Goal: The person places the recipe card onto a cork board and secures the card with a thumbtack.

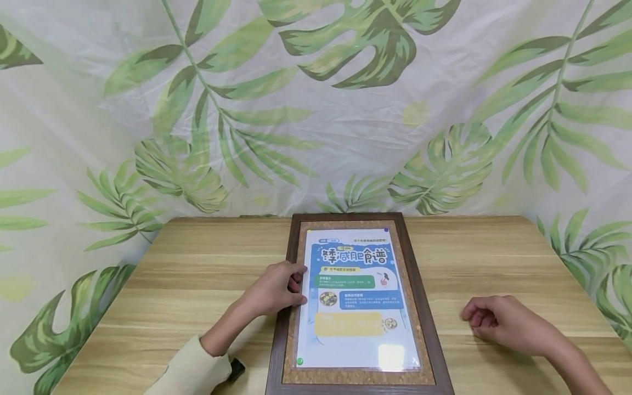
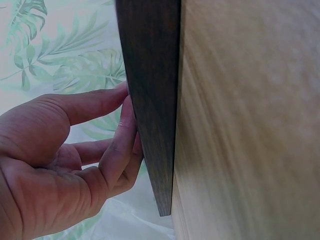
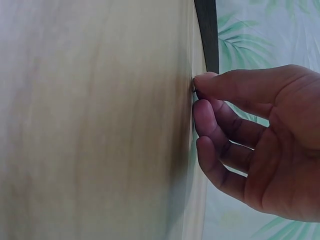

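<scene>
A poster [image 1: 355, 351] in a clear sheet lies on a cork board [image 1: 345, 376] with a dark wooden frame [image 1: 419, 291]. Pushpins mark three of its corners: a yellow pin [image 1: 309, 231], a purple pin [image 1: 386, 230] and a green pin [image 1: 299, 361]. My left hand [image 1: 278, 288] reaches over the frame's left side, thumb and fingertips resting at the poster's left edge. Right of the board, close over the table, my right hand [image 1: 511, 323] pinches a tiny dark pin-like thing [image 3: 194, 89] between thumb and forefinger, mostly hidden by them.
The board lies on a wood-grain table [image 1: 187, 274], its far end by a leaf-print cloth [image 1: 355, 137] that hangs behind. A small black thing [image 1: 237, 370] shows beside the left sleeve [image 1: 192, 367]. Bright glare covers the poster's lower right part.
</scene>
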Demonstrator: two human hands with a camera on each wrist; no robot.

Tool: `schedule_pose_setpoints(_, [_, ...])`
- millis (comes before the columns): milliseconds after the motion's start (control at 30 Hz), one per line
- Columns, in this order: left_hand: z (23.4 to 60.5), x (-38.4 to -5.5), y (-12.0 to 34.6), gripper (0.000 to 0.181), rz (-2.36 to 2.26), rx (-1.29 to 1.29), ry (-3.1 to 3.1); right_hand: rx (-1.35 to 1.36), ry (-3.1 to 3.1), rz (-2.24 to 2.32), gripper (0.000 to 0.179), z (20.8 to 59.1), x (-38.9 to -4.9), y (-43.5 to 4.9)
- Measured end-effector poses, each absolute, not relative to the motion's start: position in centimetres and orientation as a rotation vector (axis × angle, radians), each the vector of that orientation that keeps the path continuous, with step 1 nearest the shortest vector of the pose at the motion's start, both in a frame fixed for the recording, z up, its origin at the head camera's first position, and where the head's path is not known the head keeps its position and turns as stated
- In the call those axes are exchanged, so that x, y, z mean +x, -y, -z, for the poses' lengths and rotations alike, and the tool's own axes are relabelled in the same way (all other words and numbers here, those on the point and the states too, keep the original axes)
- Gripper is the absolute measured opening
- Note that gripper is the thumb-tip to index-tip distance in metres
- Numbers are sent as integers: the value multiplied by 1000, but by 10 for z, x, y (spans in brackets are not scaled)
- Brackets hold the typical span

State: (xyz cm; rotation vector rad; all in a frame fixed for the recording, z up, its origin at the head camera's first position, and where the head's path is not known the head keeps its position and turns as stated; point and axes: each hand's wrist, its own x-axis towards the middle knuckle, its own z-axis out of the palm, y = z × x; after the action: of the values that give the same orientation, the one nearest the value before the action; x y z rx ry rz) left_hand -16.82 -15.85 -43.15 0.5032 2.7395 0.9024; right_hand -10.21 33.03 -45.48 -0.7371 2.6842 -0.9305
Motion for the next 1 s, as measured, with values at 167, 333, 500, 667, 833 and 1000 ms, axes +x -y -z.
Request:
schedule_pose_setpoints(167, [432, -169, 158, 61, -893, 515, -2746, -735, -2703, 918, 26, 454, -101, -327])
schedule_pose_setpoints(333, [432, -169, 158, 61, -886, 508, -2746, -831, -2745, 965, 27, 456, -99, -322])
schedule_pose_setpoints(500, [432, -168, 158, 61, -892, 501, -2745, -890, -2712, 1035, 27, 456, -97, -314])
schedule_pose_setpoints(667, [432, -168, 158, 61, -896, 493, -2745, -939, -2660, 1102, 27, 454, -95, -307])
schedule_pose_setpoints(833, [432, -168, 158, 61, -896, 495, -2742, -980, -2598, 1164, 28, 451, -94, -300])
schedule_pose_setpoints(1000, [432, -169, 159, 61, -900, 522, -2738, -970, -2485, 1220, 24, 448, -94, -289])
